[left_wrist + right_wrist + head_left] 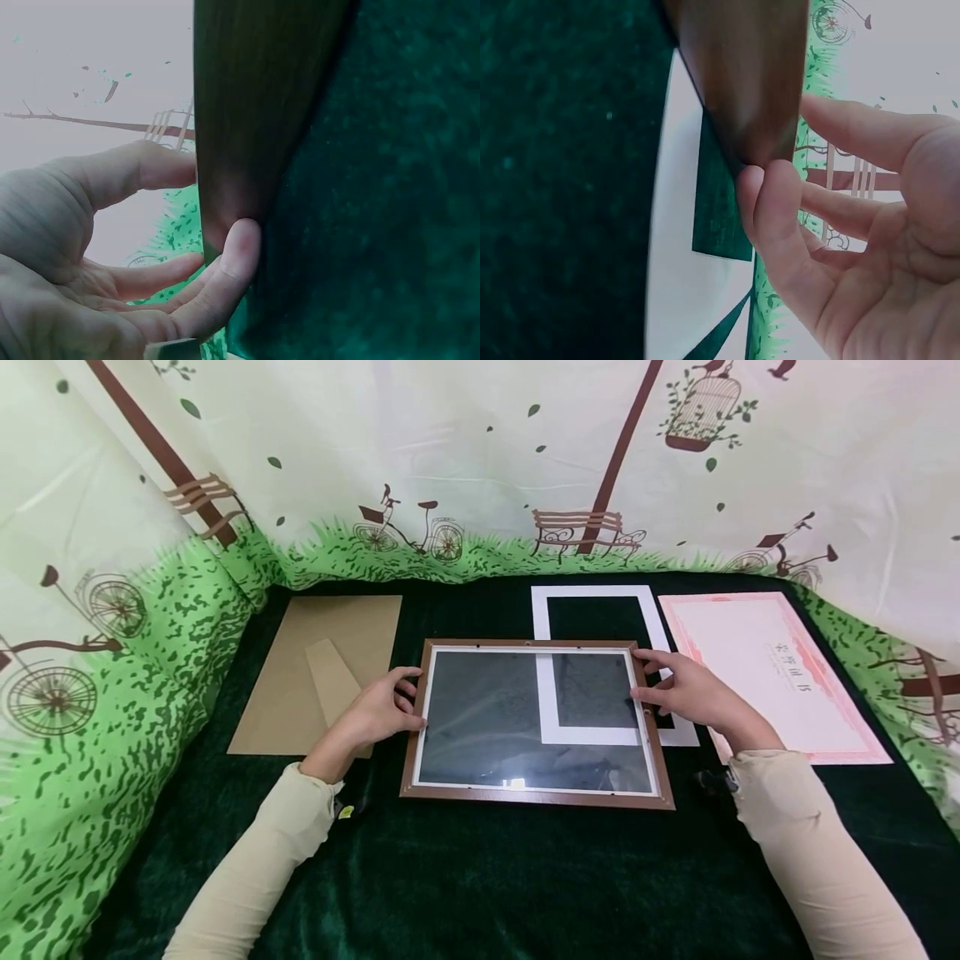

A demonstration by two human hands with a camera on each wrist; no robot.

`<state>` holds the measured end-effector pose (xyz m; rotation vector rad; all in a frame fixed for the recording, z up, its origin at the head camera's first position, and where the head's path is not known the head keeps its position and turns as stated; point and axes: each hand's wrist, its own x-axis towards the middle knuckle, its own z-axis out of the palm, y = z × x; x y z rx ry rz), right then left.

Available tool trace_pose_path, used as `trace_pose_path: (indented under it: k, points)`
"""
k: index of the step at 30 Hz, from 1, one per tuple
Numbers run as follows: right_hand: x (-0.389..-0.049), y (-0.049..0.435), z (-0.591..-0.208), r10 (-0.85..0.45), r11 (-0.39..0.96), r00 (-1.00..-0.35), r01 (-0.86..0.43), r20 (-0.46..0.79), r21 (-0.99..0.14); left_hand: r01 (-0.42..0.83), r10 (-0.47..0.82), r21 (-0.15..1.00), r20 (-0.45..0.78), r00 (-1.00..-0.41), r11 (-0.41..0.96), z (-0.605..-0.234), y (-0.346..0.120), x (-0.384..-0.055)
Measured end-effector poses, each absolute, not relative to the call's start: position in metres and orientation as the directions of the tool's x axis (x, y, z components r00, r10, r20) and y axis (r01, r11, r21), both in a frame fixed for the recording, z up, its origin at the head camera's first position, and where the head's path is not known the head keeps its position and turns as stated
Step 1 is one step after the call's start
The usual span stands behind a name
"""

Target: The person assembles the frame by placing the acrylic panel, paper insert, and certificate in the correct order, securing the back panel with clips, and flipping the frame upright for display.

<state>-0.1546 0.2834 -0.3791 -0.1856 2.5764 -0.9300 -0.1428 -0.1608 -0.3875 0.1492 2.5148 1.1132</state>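
Note:
A brown picture frame (540,799) with a white inner edge and a clear pane lies across the middle of the head view. My left hand (380,706) grips its left side, and my right hand (690,691) holds the right side near the far corner. In the left wrist view, the thumb and fingers of that hand (67,225) pinch the frame's side (247,82). The right wrist view shows fingertips (780,191) under the brown side (754,75), with the thumb at its other edge. A white mat (592,737) shows partly through the pane.
To the left lies a brown backing board (341,618) with a stand strut (330,677). A pink-bordered sheet (765,652) with printed characters lies on the right. Dark green velvet cloth (480,877) covers the table. A patterned curtain (465,460) hangs behind and at the sides.

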Motion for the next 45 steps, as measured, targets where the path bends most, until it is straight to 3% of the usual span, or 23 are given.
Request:
trace_pose_path:
  k: [4,11,20,23,26,30,35,45]
  points:
    - [-0.155,0.284,-0.380,-0.242,0.765,-0.914,0.026,-0.325,-0.644,-0.054,0.249,0.757,-0.281,-0.927,0.651,-0.390,-0.161,-0.143]
    - [-0.157,0.286,-0.381,-0.218,0.733,-0.917,0.072,-0.334,-0.677,-0.153,0.254,0.841,-0.323,-0.912,0.520,-0.393,-0.166,-0.147]
    - [-0.161,0.290,-0.387,-0.200,0.667,-0.921,0.122,-0.334,-0.735,-0.124,0.294,0.850,-0.309,-0.904,0.512,-0.394,-0.168,-0.148]
    - [-0.163,0.292,-0.391,-0.209,0.658,-0.921,0.116,-0.329,-0.744,-0.021,0.417,0.814,-0.319,-0.851,0.580,-0.389,-0.169,-0.144]
    - [-0.163,0.294,-0.392,-0.209,0.660,-0.921,0.114,-0.328,-0.743,0.101,0.546,0.760,-0.360,-0.757,0.641,-0.385,-0.169,-0.140]
    - [-0.164,0.296,-0.391,-0.191,0.674,-0.923,0.124,-0.334,-0.728,0.211,0.610,0.694,-0.396,-0.686,0.688,-0.384,-0.168,-0.135]
    - [-0.163,0.297,-0.391,-0.169,0.682,-0.923,0.144,-0.345,-0.718,0.227,0.586,0.678,-0.362,-0.725,0.699,-0.386,-0.166,-0.136]
    - [-0.163,0.304,-0.392,-0.174,0.698,-0.944,0.083,-0.281,-0.712,0.106,0.430,0.666,-0.345,-0.834,0.738,-0.381,-0.175,-0.144]
